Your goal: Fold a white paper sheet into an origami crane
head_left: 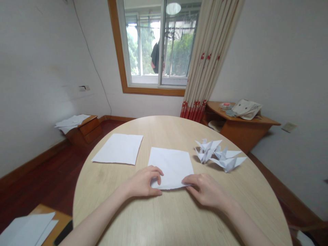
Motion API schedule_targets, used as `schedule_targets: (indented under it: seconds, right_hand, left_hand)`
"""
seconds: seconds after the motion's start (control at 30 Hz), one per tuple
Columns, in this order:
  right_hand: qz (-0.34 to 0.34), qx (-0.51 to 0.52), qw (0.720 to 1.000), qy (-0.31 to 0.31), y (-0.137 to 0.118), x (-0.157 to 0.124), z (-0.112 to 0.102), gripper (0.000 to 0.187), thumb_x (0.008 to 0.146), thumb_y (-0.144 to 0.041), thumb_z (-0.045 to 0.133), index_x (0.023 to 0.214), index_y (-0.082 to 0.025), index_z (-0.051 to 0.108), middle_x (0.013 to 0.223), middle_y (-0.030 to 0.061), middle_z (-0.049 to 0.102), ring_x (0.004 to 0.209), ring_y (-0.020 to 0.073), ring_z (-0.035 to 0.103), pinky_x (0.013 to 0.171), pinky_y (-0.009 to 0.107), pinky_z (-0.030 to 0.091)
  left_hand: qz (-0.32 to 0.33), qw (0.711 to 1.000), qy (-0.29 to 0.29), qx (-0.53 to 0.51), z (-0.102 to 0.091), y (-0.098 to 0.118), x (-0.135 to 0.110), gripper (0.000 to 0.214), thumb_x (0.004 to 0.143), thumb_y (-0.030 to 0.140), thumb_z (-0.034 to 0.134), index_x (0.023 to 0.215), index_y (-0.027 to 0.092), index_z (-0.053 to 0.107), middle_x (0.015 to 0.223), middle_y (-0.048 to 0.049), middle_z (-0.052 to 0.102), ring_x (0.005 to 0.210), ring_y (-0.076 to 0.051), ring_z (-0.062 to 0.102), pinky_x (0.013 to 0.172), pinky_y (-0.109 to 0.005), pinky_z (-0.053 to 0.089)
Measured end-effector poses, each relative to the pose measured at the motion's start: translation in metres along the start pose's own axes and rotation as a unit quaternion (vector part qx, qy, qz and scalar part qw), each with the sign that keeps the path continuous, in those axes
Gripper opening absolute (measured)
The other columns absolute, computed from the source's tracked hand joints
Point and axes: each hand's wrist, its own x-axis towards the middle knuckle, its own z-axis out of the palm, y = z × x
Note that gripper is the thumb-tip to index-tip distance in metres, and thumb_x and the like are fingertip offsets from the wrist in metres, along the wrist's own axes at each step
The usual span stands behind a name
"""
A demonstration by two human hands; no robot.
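Note:
A white square sheet of paper lies flat on the round wooden table in front of me. My left hand is curled at the sheet's near left corner, its fingers pinched on the paper's edge. My right hand rests at the near right corner, fingers bent and pressing the edge. A second white sheet lies to the left, untouched. Several folded white paper cranes sit in a cluster to the right of the sheet.
A low wooden cabinet with papers on top stands at the left wall. A wooden side table with a bag is at the back right, beside a curtain. More white paper lies at the bottom left.

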Motion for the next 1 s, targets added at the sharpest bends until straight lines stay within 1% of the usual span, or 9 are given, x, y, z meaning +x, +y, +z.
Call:
schedule_targets:
  seconds: [0.1,0.2,0.3,0.4,0.53,0.6,0.7,0.83,1.0]
  right_hand:
    - [0.005,0.000,1.000,0.018,0.002,0.002,0.001,0.021,0.089,-0.022,0.047,0.097,-0.019,0.065,0.097,0.0083,0.072,0.085,0.0224,0.067,0.072,0.032,0.049]
    - [0.002,0.004,0.998,0.056,0.006,0.004,0.002,0.024,0.091,-0.025,0.045,0.108,-0.019,0.060,0.109,0.0109,0.068,0.092,0.0242,0.066,0.075,0.035,0.051]
    - [0.001,0.021,0.994,0.104,0.011,0.006,0.005,0.027,0.092,-0.027,0.044,0.115,-0.020,0.056,0.112,0.0114,0.067,0.099,0.0251,0.065,0.081,0.038,0.053]
    - [0.011,0.038,0.987,0.157,0.016,0.007,0.011,0.032,0.092,-0.032,0.045,0.121,-0.021,0.053,0.114,0.0123,0.065,0.106,0.0268,0.062,0.087,0.041,0.052]
    - [0.020,0.039,0.980,0.196,0.017,0.011,0.019,0.044,0.094,-0.034,0.043,0.135,-0.022,0.039,0.122,0.0137,0.058,0.114,0.0279,0.057,0.093,0.046,0.048]
    - [0.019,0.012,0.976,0.217,0.015,0.012,0.022,0.047,0.095,-0.035,0.041,0.140,-0.023,0.033,0.122,0.0140,0.057,0.114,0.0287,0.056,0.094,0.047,0.047]
    - [0.013,-0.056,0.967,0.247,0.013,0.014,0.026,0.050,0.096,-0.035,0.041,0.143,-0.022,0.030,0.122,0.0153,0.057,0.112,0.0311,0.055,0.093,0.049,0.046]
    - [0.028,-0.104,0.958,0.266,0.013,0.017,0.031,0.056,0.096,-0.036,0.040,0.147,-0.022,0.021,0.129,0.0157,0.052,0.117,0.0325,0.049,0.097,0.050,0.040]
    - [0.067,-0.128,0.948,0.283,0.016,0.021,0.042,0.067,0.095,-0.042,0.042,0.150,-0.022,0.009,0.138,0.0184,0.041,0.125,0.0360,0.039,0.101,0.053,0.035]
  left_hand:
    - [-0.001,1.000,0.002,0.000,0.000,0.000,0.000,0.019,0.069,0.027,0.078,0.079,0.020,0.063,0.114,-0.0061,0.064,0.106,-0.025,0.057,0.092,-0.035,0.043]
    - [-0.002,1.000,0.010,0.003,0.001,-0.001,0.000,0.018,0.069,0.027,0.078,0.078,0.020,0.064,0.113,-0.0052,0.065,0.107,-0.024,0.058,0.101,-0.038,0.038]
    - [-0.004,1.000,0.016,0.002,0.003,-0.002,0.000,0.016,0.070,0.026,0.076,0.079,0.020,0.064,0.119,-0.0056,0.063,0.112,-0.025,0.056,0.107,-0.040,0.033]
    - [-0.011,1.000,0.010,-0.006,0.003,-0.002,-0.001,0.013,0.072,0.025,0.072,0.081,0.020,0.064,0.127,-0.0073,0.060,0.119,-0.026,0.053,0.102,-0.037,0.040]
    - [-0.017,1.000,0.004,-0.010,0.003,-0.001,-0.001,0.010,0.075,0.028,0.069,0.081,0.020,0.066,0.125,-0.0069,0.062,0.120,-0.026,0.054,0.101,-0.035,0.041]
    - [-0.020,1.000,0.004,-0.008,0.002,0.000,-0.001,0.010,0.076,0.029,0.068,0.082,0.020,0.067,0.125,-0.0066,0.063,0.119,-0.026,0.055,0.100,-0.035,0.041]
    - [-0.023,1.000,0.000,-0.001,0.001,0.001,-0.001,0.013,0.077,0.029,0.067,0.086,0.021,0.068,0.124,-0.0062,0.064,0.119,-0.026,0.055,0.099,-0.035,0.041]
    - [-0.028,1.000,-0.006,0.008,0.000,0.004,-0.001,0.013,0.078,0.027,0.066,0.089,0.021,0.069,0.120,-0.0045,0.066,0.111,-0.025,0.060,0.094,-0.033,0.044]
    - [-0.034,0.999,-0.006,0.025,0.001,0.010,0.000,0.024,0.074,0.027,0.071,0.097,0.022,0.067,0.115,-0.0031,0.068,0.098,-0.024,0.065,0.085,-0.031,0.046]
